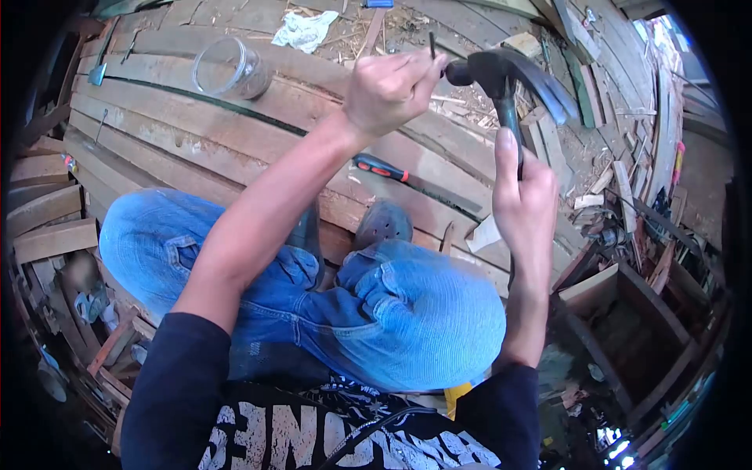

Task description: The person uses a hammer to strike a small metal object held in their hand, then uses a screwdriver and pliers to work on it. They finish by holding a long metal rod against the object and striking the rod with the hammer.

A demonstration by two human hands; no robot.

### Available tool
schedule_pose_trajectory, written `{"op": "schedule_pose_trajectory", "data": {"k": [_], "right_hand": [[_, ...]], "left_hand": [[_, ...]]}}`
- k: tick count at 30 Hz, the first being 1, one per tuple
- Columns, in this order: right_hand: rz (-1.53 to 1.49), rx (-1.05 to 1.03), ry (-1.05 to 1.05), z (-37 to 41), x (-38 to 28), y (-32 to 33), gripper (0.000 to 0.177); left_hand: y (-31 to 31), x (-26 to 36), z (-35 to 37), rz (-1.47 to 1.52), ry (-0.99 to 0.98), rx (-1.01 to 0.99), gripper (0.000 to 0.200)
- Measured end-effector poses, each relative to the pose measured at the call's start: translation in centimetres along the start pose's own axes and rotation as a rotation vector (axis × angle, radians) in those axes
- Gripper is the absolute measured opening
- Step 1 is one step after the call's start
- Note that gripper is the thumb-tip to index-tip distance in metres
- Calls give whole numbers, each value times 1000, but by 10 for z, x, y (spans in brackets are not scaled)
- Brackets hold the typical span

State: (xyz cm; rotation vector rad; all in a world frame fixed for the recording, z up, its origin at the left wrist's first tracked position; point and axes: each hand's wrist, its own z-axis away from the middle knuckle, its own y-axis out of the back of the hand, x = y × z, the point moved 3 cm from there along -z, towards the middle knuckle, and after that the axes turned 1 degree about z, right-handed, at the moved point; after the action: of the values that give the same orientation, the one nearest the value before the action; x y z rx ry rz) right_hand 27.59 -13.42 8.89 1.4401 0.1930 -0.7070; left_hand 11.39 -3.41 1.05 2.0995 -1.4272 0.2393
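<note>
Raised above the planks, my left hand is closed, and a thin dark rod sticks up from between its thumb and fingers. My right hand grips the handle of a claw hammer, thumb laid along the shaft. The hammer's striking face points left, right at the left fingertips, with its claw curving off to the right. Below the hands, a tool with a red and black handle lies on the wooden planks.
A clear plastic jar lies on the boards at upper left, near a crumpled white cloth. Wood offcuts and shavings litter the ground ahead. On the right stands a wooden box frame. My bent knees are beneath my arms.
</note>
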Motion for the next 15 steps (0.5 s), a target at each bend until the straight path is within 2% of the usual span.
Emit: {"op": "schedule_pose_trajectory", "data": {"k": [4,8,10,13,15], "right_hand": [[-225,38,-72,2,0,3,54],[-294,30,-172,0,8,4,55],[-310,28,-186,-1,12,1,56],[-239,8,-170,-1,20,-6,56],[-295,2,-162,-2,23,-9,56]], "left_hand": [[4,-6,-2,-28,12,-105,5],[5,-6,-4,-34,-67,-70,5],[7,-4,-9,-99,20,-203,5],[5,-3,-13,-131,-12,-248,5],[4,-5,-11,-107,-26,-184,6]]}}
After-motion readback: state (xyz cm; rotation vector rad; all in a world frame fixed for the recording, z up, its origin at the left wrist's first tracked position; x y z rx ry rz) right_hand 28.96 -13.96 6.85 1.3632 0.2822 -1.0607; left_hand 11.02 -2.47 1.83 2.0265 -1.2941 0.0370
